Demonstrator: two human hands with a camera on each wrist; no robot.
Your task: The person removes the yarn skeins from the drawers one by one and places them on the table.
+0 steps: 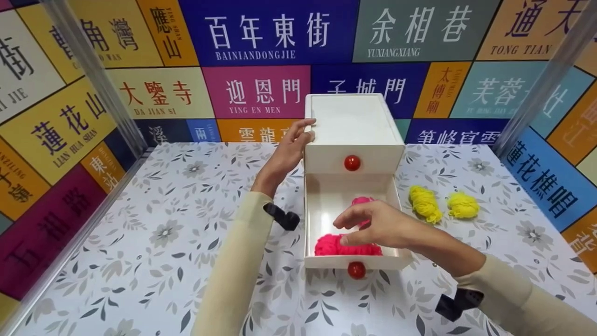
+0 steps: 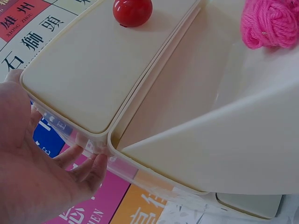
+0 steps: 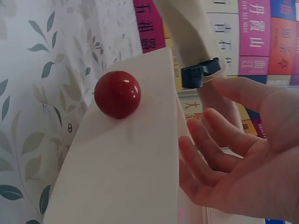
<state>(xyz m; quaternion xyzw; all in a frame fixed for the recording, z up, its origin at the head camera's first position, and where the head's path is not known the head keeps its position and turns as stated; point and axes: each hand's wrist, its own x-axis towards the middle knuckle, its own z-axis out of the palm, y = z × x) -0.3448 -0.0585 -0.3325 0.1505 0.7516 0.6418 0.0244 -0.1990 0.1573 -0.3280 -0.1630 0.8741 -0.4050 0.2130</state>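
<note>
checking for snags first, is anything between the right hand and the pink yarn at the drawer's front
Nothing visible stands between them: the right hand is over the open lower drawer, near the front pink yarn.

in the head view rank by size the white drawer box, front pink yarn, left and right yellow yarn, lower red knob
1. White drawer box
2. Front pink yarn, though partly covered
3. Left yellow yarn
4. Right yellow yarn
5. Lower red knob
Apparent sizes only; nearness may mislead.

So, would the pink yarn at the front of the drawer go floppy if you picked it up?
Probably: the pink yarn shows bundled strands, so it may squish and sag. Its longish shape probably won't roll far if pushed.
</note>
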